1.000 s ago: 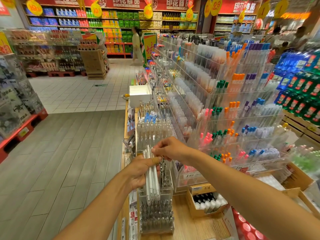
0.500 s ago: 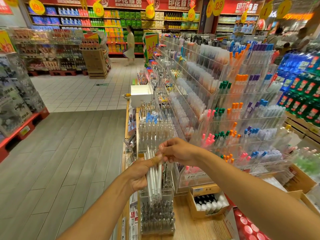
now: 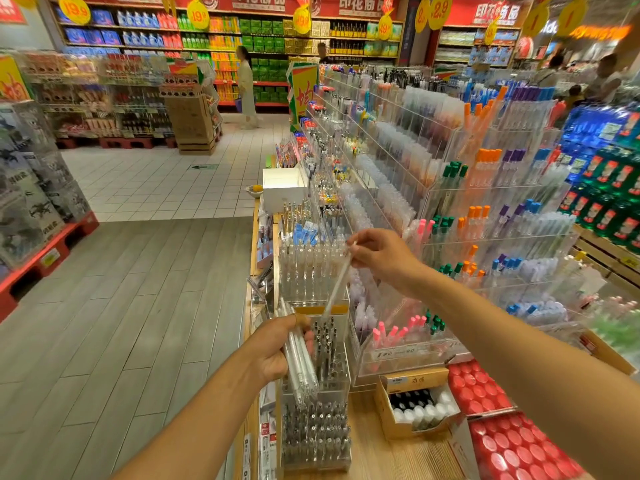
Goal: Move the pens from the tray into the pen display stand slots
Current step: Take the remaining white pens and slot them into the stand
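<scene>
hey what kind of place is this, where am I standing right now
Most likely a supermarket's stationery aisle. Clear acrylic pen racks run along the right, yellow price tags hang above stocked shelves at the back, and a shopper walks the tiled floor.

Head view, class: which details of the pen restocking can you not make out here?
- Count of pens in the left hand: the bundle overlaps, fingers cover it.
- Single pen in the right hand: motion-blurred.
- Target slot in the display stand: too small.
- Tray: not visible.
</scene>
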The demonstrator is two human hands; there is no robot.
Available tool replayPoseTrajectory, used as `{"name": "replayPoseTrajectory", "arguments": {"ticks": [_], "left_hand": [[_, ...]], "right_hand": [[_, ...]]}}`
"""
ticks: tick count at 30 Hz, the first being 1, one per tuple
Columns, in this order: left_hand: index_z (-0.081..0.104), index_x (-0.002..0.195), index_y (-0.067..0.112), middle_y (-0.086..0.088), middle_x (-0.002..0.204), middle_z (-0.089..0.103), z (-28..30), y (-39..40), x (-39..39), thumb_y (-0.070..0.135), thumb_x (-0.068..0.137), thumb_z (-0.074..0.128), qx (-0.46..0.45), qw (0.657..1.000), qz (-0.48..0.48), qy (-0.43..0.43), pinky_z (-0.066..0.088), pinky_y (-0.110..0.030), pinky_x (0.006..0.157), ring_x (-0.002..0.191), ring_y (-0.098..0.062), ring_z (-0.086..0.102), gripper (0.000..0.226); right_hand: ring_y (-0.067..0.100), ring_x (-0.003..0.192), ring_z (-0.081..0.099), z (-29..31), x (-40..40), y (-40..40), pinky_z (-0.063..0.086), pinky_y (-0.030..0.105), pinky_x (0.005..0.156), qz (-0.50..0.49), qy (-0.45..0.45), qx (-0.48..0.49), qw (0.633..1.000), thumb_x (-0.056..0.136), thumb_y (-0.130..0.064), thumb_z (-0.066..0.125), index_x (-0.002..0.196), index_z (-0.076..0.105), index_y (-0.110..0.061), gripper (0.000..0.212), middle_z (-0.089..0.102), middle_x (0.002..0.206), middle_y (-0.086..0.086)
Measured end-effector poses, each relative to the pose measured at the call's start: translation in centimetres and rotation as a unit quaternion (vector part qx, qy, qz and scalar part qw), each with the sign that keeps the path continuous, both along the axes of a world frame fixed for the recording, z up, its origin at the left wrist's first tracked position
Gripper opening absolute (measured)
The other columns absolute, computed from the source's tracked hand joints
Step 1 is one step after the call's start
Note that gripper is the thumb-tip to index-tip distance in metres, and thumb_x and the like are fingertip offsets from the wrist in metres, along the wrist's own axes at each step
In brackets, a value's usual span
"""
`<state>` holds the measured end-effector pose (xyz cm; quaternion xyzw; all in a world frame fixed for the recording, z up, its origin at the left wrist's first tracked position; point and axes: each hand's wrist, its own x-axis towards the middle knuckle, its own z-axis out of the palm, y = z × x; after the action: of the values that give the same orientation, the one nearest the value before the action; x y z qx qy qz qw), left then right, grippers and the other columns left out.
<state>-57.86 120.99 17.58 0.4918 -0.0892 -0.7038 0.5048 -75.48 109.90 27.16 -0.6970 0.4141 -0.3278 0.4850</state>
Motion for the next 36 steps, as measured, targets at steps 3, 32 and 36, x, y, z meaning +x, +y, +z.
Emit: {"name": "replayPoseTrajectory", "arguments": {"ticks": [3, 32, 36], "left_hand": [[0.059, 0.082, -0.002, -0.014, 0.065, 0.056, -0.1, -0.2, 0.3, -0.004, 0.085, 0.059, 0.01, 1.0, 0.011, -0.002, 0.055, -0.029, 0.046, 0.049, -0.019, 0.057, 0.004], [0.062, 0.104, -0.006, -0.022, 0.076, 0.071, 1.4, -0.1, 0.2, -0.008, 0.09, 0.054, -0.025, 0.999, 0.022, -0.007, 0.059, -0.033, 0.05, 0.066, -0.029, 0.074, 0.016], [0.061, 0.103, -0.011, -0.025, 0.077, 0.071, 1.5, -0.1, 0.3, -0.006, 0.091, 0.056, -0.026, 0.999, 0.005, -0.021, 0.059, -0.031, 0.051, 0.064, -0.027, 0.073, 0.014]], "right_hand": [[0.023, 0.091, 0.064, 0.4, 0.3, -0.7, 0.055, 0.036, 0.083, -0.034, 0.106, -0.15, 0.982, 0.098, -0.012, 0.054, 0.105, 0.059, -0.014, 0.009, 0.065, 0.096, 0.006], [0.026, 0.113, 0.036, -2.4, 2.6, -1.7, 0.039, 0.039, 0.096, 0.029, 0.388, -0.319, 0.864, 0.099, -0.027, 0.053, 0.117, 0.063, -0.021, 0.022, 0.051, 0.117, 0.003], [0.025, 0.114, 0.037, -2.4, 2.5, -1.5, 0.038, 0.038, 0.098, 0.016, 0.377, -0.302, 0.875, 0.097, -0.028, 0.056, 0.119, 0.063, -0.02, 0.024, 0.051, 0.118, 0.002]]}}
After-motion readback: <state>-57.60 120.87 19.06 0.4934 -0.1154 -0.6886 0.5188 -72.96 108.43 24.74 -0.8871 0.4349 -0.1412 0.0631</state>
